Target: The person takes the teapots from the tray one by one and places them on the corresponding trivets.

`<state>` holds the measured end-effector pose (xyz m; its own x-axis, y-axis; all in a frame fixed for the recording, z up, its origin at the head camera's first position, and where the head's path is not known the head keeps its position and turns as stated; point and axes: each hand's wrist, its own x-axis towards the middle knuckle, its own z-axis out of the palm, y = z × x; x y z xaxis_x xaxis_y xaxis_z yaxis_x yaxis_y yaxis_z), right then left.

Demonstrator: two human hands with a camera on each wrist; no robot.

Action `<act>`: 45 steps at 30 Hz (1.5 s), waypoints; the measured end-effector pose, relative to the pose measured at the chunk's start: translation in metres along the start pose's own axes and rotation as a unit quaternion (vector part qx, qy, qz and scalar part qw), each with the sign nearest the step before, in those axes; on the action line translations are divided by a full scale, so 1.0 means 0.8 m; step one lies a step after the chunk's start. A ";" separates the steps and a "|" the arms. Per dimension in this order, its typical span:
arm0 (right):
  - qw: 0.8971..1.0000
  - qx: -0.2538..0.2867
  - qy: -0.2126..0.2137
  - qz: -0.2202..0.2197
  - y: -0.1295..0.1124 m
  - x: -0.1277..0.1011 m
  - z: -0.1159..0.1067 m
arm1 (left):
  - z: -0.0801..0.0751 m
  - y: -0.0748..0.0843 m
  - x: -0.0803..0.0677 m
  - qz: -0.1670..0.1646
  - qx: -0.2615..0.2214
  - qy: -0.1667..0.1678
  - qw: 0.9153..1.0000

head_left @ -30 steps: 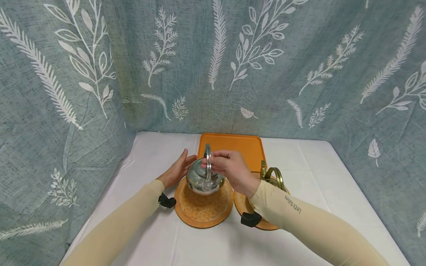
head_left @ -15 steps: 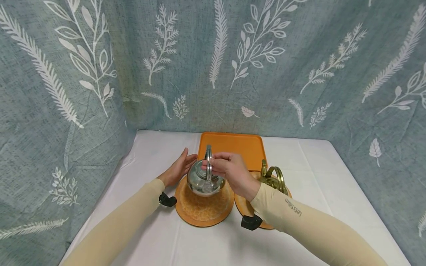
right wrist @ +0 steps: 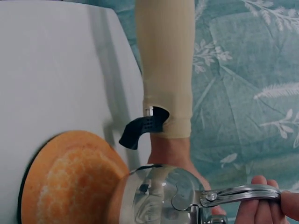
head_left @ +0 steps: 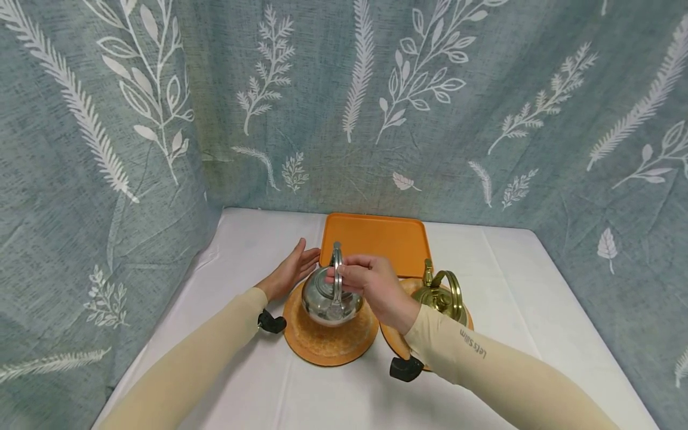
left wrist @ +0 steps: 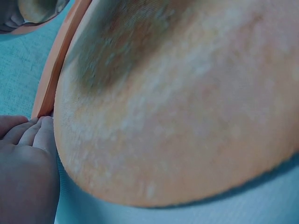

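Note:
My right hand [head_left: 378, 289] grips the arched handle [head_left: 337, 263] of a shiny silver teapot [head_left: 321, 303]. The teapot hangs upright over the left round orange placemat [head_left: 330, 346], which carries its shadow in the left wrist view. In the right wrist view, fingers [right wrist: 264, 212] curl round the handle and the glossy body [right wrist: 156, 193] hides part of my left hand. That left hand [head_left: 287, 276] is held beside the teapot on its left, fingers straight and palm toward it. It shows at the lower left of the left wrist view, by an orange rim.
A brass-coloured teapot [head_left: 436, 300] stands on the right round placemat [head_left: 395, 339], partly behind my right forearm. At the back lies a rectangular orange tray [head_left: 376, 239]. Everything rests on a white cloth [head_left: 500, 280], with a leaf-patterned curtain [head_left: 322, 89] round the sides.
My right hand has lowered slightly with the silver teapot, which now sits closer over the left placemat. The left hand keeps its place.

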<state>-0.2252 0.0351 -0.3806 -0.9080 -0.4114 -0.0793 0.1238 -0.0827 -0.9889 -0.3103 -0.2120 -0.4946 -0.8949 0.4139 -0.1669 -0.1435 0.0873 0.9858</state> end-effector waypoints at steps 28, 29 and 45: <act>1.000 0.008 -0.003 0.002 0.026 -0.003 0.009 | 0.003 0.002 0.002 -0.003 0.004 0.013 1.000; 1.000 0.010 -0.003 0.003 0.027 -0.003 0.009 | 0.003 0.002 0.002 -0.004 0.006 0.014 1.000; 1.000 0.006 0.014 -0.007 0.035 -0.007 0.015 | 0.003 0.003 0.001 0.000 -0.007 0.008 1.000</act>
<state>-0.2114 0.0242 -0.4066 -0.9204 -0.3850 -0.0683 0.1146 -0.0987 -0.9885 -0.3102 -0.2097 -0.4923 -0.9019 0.3985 -0.1666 -0.1492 0.0746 0.9860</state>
